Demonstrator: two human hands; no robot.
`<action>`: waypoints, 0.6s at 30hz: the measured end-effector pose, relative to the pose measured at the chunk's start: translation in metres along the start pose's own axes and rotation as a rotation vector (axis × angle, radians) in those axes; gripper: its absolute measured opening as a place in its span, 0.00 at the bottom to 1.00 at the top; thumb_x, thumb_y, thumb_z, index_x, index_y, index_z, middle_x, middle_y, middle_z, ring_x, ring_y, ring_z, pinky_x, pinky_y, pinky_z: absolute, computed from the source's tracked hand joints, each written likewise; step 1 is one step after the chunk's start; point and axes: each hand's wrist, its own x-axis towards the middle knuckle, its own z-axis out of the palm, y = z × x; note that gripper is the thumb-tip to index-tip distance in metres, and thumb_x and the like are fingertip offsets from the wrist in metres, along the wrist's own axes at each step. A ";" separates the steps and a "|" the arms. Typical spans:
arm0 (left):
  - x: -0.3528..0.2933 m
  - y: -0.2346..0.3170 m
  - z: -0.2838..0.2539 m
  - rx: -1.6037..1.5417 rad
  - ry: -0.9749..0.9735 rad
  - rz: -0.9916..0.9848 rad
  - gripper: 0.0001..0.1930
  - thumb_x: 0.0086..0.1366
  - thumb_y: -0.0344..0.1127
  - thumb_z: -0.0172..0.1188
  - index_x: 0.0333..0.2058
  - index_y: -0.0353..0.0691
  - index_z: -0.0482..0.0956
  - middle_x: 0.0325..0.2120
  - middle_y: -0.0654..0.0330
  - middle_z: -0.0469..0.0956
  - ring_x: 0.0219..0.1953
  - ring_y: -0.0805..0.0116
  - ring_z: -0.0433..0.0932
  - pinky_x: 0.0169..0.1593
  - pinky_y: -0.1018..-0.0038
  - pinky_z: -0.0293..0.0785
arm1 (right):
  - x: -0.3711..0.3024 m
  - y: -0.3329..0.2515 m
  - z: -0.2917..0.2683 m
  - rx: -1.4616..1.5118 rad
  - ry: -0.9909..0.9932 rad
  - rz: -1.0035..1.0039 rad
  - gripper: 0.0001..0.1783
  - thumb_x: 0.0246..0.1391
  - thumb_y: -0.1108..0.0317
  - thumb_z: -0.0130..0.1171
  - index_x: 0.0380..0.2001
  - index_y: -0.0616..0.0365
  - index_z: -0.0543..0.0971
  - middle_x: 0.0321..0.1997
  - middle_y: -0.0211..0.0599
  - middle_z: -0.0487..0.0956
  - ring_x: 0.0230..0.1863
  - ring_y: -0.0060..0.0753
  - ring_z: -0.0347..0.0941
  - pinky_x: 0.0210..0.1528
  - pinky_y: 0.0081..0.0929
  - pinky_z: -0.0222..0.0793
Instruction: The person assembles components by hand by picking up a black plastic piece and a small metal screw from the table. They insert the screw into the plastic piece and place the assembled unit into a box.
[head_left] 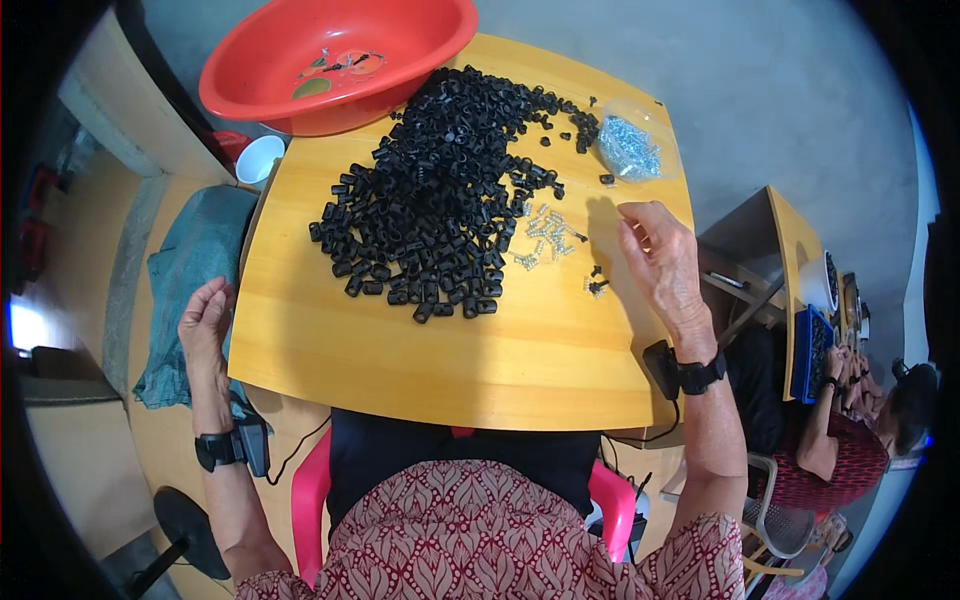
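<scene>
My left hand [207,318] hovers just off the table's left edge, its fingers curled and pressed together. Whether anything sits between them is too small to see. Over the table's right side, my right hand [660,258] has its fingers bent in toward the thumb; anything pinched there is hidden. Closest to it are a few small black pieces [597,284] and a scatter of small silvery springs [548,232]. Farther left spreads a large heap of short black plastic tube-like parts [440,190]. A clear plastic bag [630,148] of small shiny metal parts lies beyond my right hand.
A red basin [250,100] with a few small items stands at the table's [350,365] far left. A white bowl [260,160] and a teal sack [190,270] are beside the left edge. At right, another person [835,450] works near a blue tray [812,350].
</scene>
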 end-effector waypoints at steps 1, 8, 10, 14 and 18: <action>-0.007 0.011 0.009 -0.002 0.003 0.001 0.13 0.67 0.30 0.60 0.49 0.35 0.79 0.42 0.58 0.80 0.45 0.71 0.78 0.53 0.76 0.74 | 0.005 -0.002 0.000 -0.024 -0.017 -0.011 0.07 0.51 0.75 0.60 0.35 0.61 0.78 0.30 0.44 0.78 0.29 0.46 0.78 0.33 0.36 0.73; -0.075 0.088 0.088 0.041 -0.136 0.212 0.09 0.68 0.32 0.58 0.44 0.36 0.79 0.39 0.57 0.82 0.44 0.69 0.80 0.55 0.73 0.72 | 0.043 -0.013 0.023 -0.046 -0.067 -0.107 0.07 0.51 0.75 0.59 0.35 0.60 0.79 0.32 0.45 0.79 0.33 0.52 0.77 0.35 0.42 0.73; -0.090 0.094 0.104 0.061 -0.246 0.248 0.08 0.68 0.31 0.57 0.43 0.35 0.79 0.37 0.56 0.82 0.44 0.66 0.81 0.54 0.72 0.73 | 0.044 -0.021 0.019 -0.045 -0.116 -0.102 0.06 0.51 0.75 0.58 0.34 0.60 0.80 0.32 0.45 0.79 0.33 0.51 0.78 0.36 0.41 0.73; -0.108 0.092 0.128 0.055 -0.388 0.117 0.08 0.66 0.24 0.55 0.42 0.33 0.80 0.35 0.56 0.83 0.41 0.69 0.81 0.50 0.75 0.73 | 0.038 -0.013 0.020 0.081 -0.213 0.106 0.05 0.51 0.76 0.58 0.32 0.62 0.80 0.34 0.45 0.81 0.35 0.48 0.79 0.37 0.39 0.74; -0.117 0.093 0.153 0.074 -0.523 0.023 0.07 0.65 0.27 0.57 0.40 0.33 0.79 0.34 0.57 0.83 0.40 0.70 0.81 0.50 0.74 0.74 | 0.045 -0.015 0.019 0.086 -0.213 0.191 0.05 0.50 0.74 0.60 0.32 0.63 0.80 0.35 0.47 0.81 0.36 0.46 0.80 0.38 0.36 0.74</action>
